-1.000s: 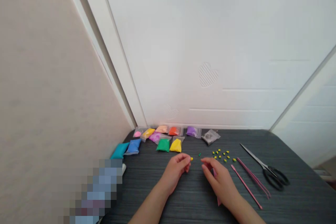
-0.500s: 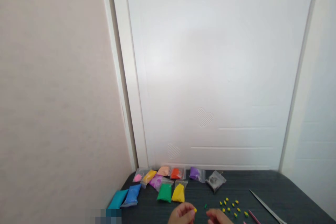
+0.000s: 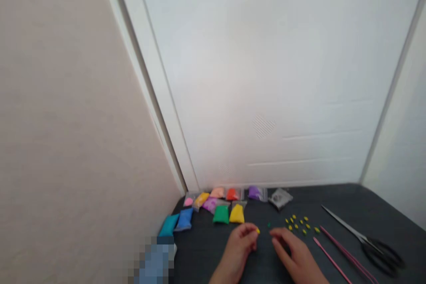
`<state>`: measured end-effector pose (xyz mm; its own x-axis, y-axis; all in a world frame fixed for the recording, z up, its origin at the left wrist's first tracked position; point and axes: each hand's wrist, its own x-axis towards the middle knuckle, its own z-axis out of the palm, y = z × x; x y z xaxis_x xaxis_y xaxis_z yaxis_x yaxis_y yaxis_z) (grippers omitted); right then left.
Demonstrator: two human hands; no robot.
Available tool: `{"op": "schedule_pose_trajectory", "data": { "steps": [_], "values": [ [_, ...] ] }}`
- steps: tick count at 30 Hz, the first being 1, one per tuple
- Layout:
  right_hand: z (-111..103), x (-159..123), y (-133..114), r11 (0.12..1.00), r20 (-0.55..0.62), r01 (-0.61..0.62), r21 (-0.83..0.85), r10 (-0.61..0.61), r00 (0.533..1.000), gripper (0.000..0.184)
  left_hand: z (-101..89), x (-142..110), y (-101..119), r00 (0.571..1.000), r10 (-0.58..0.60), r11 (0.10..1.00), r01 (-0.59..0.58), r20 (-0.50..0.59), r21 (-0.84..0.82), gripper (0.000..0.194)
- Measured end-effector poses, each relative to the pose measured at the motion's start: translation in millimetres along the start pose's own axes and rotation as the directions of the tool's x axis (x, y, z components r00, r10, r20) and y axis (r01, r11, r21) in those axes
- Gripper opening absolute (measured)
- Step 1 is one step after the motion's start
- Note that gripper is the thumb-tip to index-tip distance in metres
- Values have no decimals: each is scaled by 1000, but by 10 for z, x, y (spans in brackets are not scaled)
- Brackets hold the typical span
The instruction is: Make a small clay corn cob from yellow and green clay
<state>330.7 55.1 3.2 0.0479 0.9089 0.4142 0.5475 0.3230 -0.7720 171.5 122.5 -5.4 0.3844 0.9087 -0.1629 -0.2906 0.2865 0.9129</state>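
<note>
Between the thumb and forefinger of my left hand [image 3: 240,246] is a small yellow clay piece [image 3: 258,230], its far side sticking out past the fingertips. My right hand [image 3: 294,253] hovers low over the table opposite it, thumb and forefinger apart, with nothing visible between them. Just beyond the right fingertips lies a tiny green clay bit [image 3: 269,225]. Several little yellow-and-green clay pieces [image 3: 304,232] are scattered on the dark table [image 3: 199,259], to the right of that bit.
Along the back left lie several bags of coloured clay, including a green bag [image 3: 221,214], a yellow bag [image 3: 237,214] and a blue bag [image 3: 185,219]. Scissors [image 3: 362,237] with black handles lie at right, beside thin pink sticks [image 3: 333,260]. A wall [image 3: 100,164] borders the left side.
The camera view has tipped downward, bringing more of both hands, the scissors' handles and the pink sticks into sight. My hands keep nearly the same places; the left still pinches the yellow piece.
</note>
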Motion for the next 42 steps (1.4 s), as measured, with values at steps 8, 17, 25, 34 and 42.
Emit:
{"op": "schedule_pose_trajectory", "data": {
  "steps": [8,17,25,34,42],
  "values": [
    [-157,22,-38,999,-23,-39,23,39,999,25,166,-66,49,991,-55,999,54,121,9,18],
    [-163,19,-75,999,49,33,-25,-32,998,22,153,-74,1,978,-157,985,165,136,-50,14],
    [-146,27,-64,997,86,52,-58,-47,995,22,149,-67,1,979,-153,988,151,136,24,11],
    [-171,37,-74,996,87,62,-64,-56,995,16,151,-63,-9,987,-118,987,104,112,125,14],
    [-174,36,-64,997,111,48,-59,-42,993,17,152,-53,-11,986,-142,990,140,91,32,15]
  ]
}}
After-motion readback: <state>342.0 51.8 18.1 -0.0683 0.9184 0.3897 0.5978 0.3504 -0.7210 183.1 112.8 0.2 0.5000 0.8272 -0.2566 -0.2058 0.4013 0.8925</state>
